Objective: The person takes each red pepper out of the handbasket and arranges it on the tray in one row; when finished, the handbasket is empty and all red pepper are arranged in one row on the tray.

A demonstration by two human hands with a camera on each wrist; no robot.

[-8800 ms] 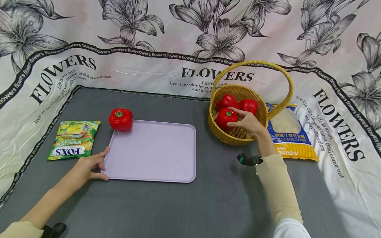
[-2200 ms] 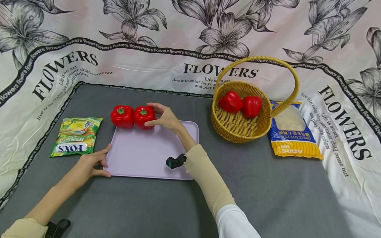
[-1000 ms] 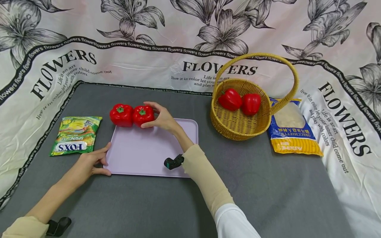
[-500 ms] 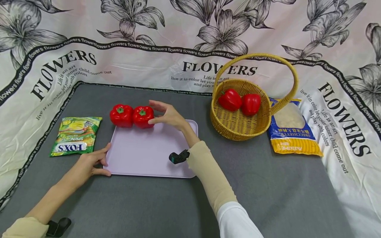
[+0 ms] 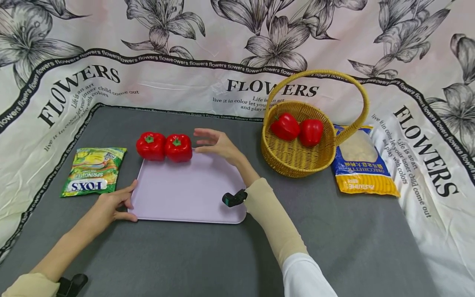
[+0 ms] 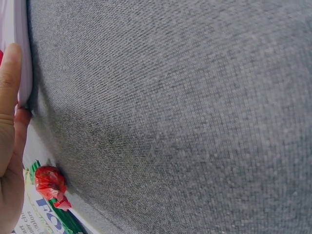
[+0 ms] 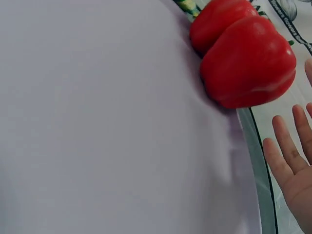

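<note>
Two red bell peppers sit side by side at the back left corner of a pale purple tray (image 5: pixel 185 189): the left pepper (image 5: pixel 150 146) and the right pepper (image 5: pixel 179 148). My right hand (image 5: pixel 220 146) is just right of the right pepper, with fingers spread and nothing held. In the right wrist view, a gap shows between that hand (image 7: pixel 295 170) and the nearer pepper (image 7: pixel 248 63). My left hand (image 5: pixel 109 208) holds the tray's front left corner, thumb along the front edge and fingers at the left side.
A yellow wicker basket (image 5: pixel 269 154) with a tall handle stands right of the tray, holding two more red bell peppers (image 5: pixel 297 128). Behind its right side lies a blue and yellow pasta bag (image 5: pixel 365 165). A green FOX'S packet (image 5: pixel 94 171) lies left of the tray on grey cloth (image 5: pixel 193 260).
A pepper has gone from the basket to the tray, beside the first one. My right hand has let go of it and drawn off to the right. My left hand has stayed at the tray corner.
</note>
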